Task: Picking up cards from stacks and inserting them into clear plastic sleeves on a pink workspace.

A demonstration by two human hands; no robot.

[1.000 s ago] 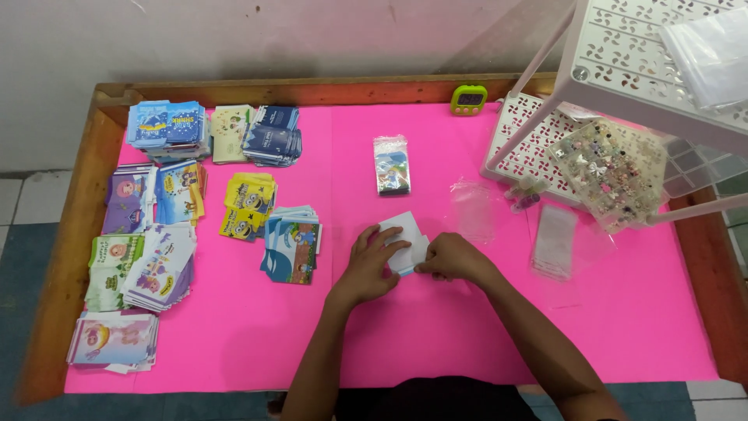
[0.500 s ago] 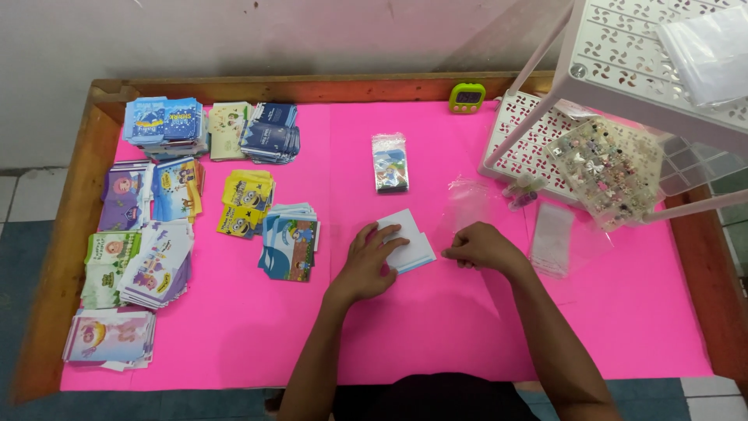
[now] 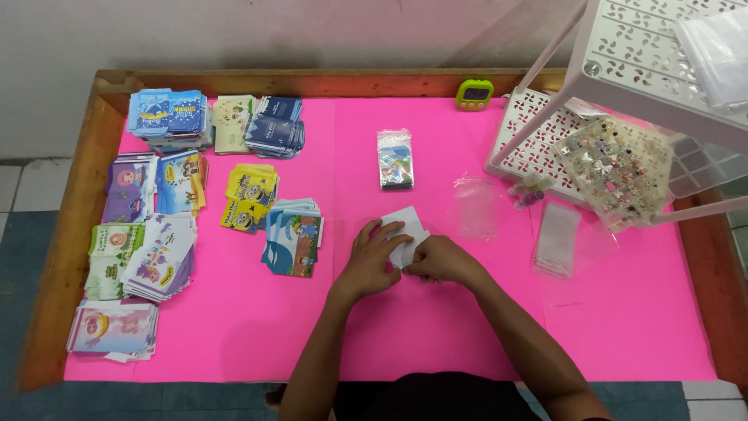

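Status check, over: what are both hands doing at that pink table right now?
Left hand and right hand both on small white cards. Empty clear bag lies beside, apart. Nothing in the way.

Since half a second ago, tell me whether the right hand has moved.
Yes. The right hand has gone left, away from the clear bag, back onto the white cards beside the left hand.

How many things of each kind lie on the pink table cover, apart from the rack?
Stacks of printed cards, counted by separate designs: 11
Filled clear packet: 1
Empty clear bags, one loose and one stack: 2
White cards under both hands: 1 small pile
Green timer: 1
Total: 16
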